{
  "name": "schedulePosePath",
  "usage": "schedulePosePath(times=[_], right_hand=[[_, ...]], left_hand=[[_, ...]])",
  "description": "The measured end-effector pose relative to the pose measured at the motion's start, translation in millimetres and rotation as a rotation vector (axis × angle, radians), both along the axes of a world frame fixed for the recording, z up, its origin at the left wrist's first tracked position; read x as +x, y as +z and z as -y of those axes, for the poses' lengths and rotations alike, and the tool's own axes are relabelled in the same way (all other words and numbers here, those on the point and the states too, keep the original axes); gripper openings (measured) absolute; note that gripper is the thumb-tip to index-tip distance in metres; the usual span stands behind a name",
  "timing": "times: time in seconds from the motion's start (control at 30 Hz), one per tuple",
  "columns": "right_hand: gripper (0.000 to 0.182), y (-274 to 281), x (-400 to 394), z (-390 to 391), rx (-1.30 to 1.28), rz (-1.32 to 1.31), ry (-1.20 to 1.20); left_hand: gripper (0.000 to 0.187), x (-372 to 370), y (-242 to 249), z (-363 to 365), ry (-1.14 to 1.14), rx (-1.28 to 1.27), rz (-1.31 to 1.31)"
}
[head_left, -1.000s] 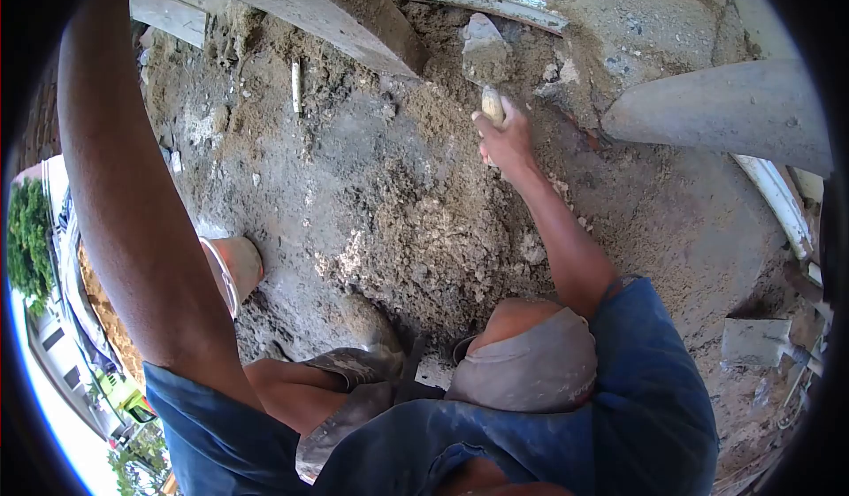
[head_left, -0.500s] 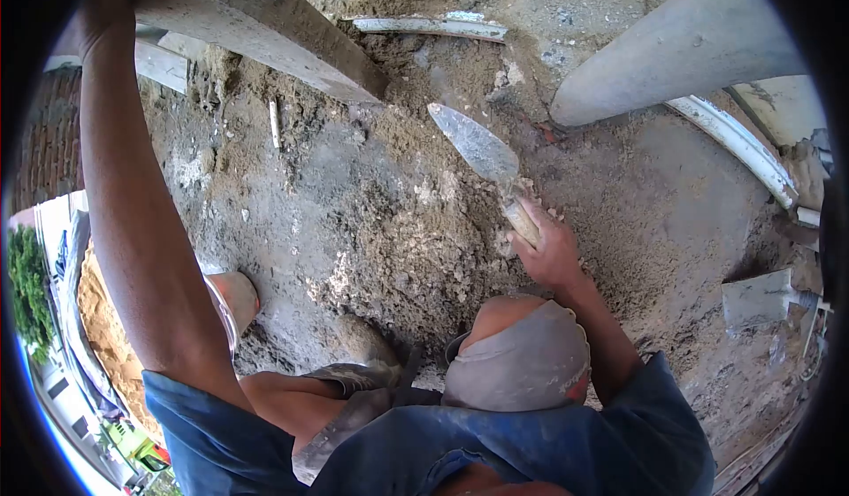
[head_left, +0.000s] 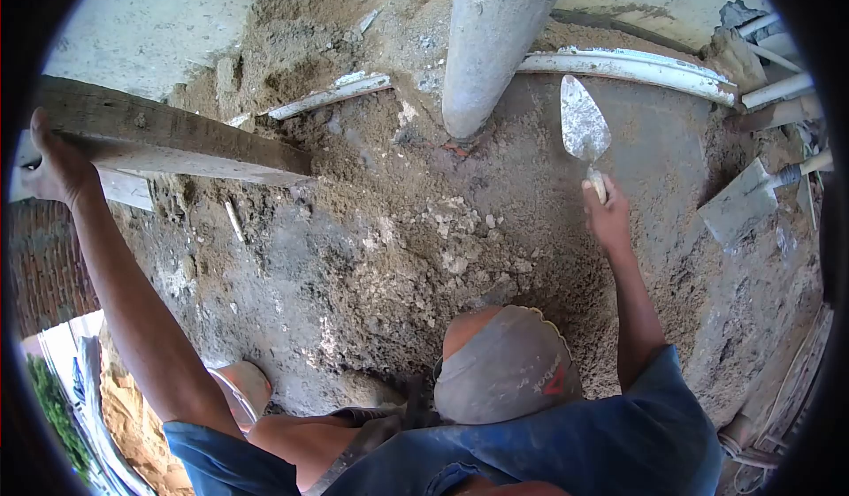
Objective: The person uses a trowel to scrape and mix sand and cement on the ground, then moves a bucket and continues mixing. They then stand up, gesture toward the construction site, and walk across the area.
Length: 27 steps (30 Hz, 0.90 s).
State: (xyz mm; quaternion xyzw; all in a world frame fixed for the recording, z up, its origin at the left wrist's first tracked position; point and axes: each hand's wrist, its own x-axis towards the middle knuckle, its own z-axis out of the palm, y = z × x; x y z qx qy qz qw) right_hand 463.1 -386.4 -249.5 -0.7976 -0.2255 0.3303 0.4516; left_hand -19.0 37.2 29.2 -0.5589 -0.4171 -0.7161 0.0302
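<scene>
Trowel in rt hand, blade tip up-frame.

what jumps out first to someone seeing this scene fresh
The pointed trowel stands out, raised in the right hand above the sandy mortar heap at centre. At far left the left hand grips a wooden plank, and a grey pipe rises at top centre.

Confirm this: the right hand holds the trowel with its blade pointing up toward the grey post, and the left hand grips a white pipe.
Wrong on the left hand: the head view shows it gripping the wooden plank, not a white pipe. The right hand does hold the trowel, blade toward the grey post.
</scene>
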Motion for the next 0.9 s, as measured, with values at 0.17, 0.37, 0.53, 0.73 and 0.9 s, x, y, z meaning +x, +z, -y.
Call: schedulePosePath(times=[0.17,0.37,0.53,0.73,0.9], right_hand=[[0.038,17,104,-64,-0.034,0.197,-0.175],[0.045,60,119,-135,-0.168,0.215,0.044],[0.044,20,140,-164,-0.043,0.458,0.157],[0.053,16,66,-130,0.135,0.340,-0.019],[0.045,18,-2,-77,0.286,0.319,-0.130]], left_hand=[[0.071,-2,3,1,0.170,0.007,-0.030],[0.096,12,2,10,0.060,0.144,-0.015],[0.083,39,2,47,0.235,0.104,-0.090],[0.095,37,14,76,0.101,-0.115,0.015],[0.097,36,9,61,0.154,-0.094,0.003]])
